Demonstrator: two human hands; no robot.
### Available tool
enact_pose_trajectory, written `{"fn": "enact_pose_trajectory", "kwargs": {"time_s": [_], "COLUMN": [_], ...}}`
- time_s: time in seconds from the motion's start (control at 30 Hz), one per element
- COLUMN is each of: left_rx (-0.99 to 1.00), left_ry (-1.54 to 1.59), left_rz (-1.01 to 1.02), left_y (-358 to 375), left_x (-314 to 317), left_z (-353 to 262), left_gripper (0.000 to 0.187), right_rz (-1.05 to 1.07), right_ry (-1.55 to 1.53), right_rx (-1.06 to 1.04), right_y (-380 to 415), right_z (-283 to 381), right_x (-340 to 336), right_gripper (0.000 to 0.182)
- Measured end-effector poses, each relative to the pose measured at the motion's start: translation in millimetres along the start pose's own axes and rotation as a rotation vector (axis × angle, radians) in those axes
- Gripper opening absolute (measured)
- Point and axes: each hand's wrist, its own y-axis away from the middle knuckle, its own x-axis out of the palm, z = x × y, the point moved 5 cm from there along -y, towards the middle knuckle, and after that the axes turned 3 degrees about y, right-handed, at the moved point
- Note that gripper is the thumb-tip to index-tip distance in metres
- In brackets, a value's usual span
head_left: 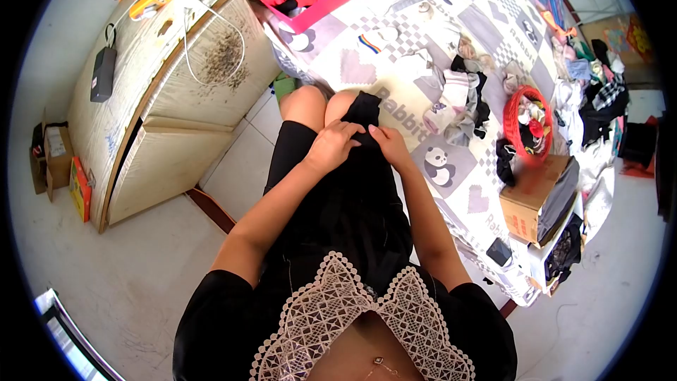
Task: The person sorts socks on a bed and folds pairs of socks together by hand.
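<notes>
Over the knees, my left hand [333, 147] has its fingers bent and pressed on a small black sock [364, 109]. My right hand [389, 147] pinches the near side of that same sock between thumb and fingers. The sock lies bunched on the black skirt, so its lower edge is hard to tell from the skirt. Beside the right hand, the patterned bedsheet [402, 116] carries a pile of loose socks [458, 99] in white, grey and black. A white sock with a rainbow stripe [369, 43] rests farther back on the bed.
A pink box [305, 21] holding rolled socks stands at the back. On the right are a red basket [509, 123], a cardboard box [520, 201], a phone [499, 251] and heaped clothes [606, 99]. At left, a wooden cabinet [190, 106] bears a power strip [151, 3].
</notes>
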Motion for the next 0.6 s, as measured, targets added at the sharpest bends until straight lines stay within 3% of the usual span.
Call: {"fn": "enact_pose_trajectory", "kwargs": {"time_s": [0.1,0.17,0.2,0.27,0.4,0.47,0.5,0.57,0.6], "left_rx": [0.005,-0.022,-0.047,-0.031,-0.023,-0.021,-0.020,-0.012,0.000], "left_ry": [0.040,0.057,0.075,0.073,0.047,0.028,0.010,-0.005,-0.016], "left_rz": [0.014,0.047,0.079,0.066,0.046,0.037,0.026,0.018,0.016], "left_y": [-2.0,-3.6,-4.3,-4.3,-2.3,-0.5,0.1,3.2,3.8], "left_x": [1.8,3.2,5.4,6.4,7.4,8.0,7.0,5.7,5.1], "left_z": [2.8,7.3,9.5,9.3,6.9,5.5,4.8,2.8,1.1], "left_gripper": [0.025,0.024,0.023,0.023,0.024,0.024,0.024,0.024,0.023], "right_rz": [0.015,-0.320,-0.321,-0.665,-0.601,-0.200,-0.197,-0.282,-0.301], "right_ry": [-0.224,-0.199,-0.199,-0.024,0.166,-0.149,-0.148,-0.557,-0.620], "right_rx": [0.135,-0.007,-0.006,-0.257,-0.307,-0.105,-0.108,-0.120,-0.109], "right_y": [-2.0,-9.8,-14.5,-16.0,-38.8,-61.6,-62.6,-61.3,-48.7], "right_z": [-13.8,-16.7,-13.0,15.4,30.2,7.4,9.3,9.1,29.5], "right_x": [4.7,-3.8,-3.4,-18.4,-15.2,0.8,0.2,-4.5,-12.6], "right_gripper": [0.038,0.036,0.036,0.036,0.040,0.033,0.033,0.019,0.008]}}
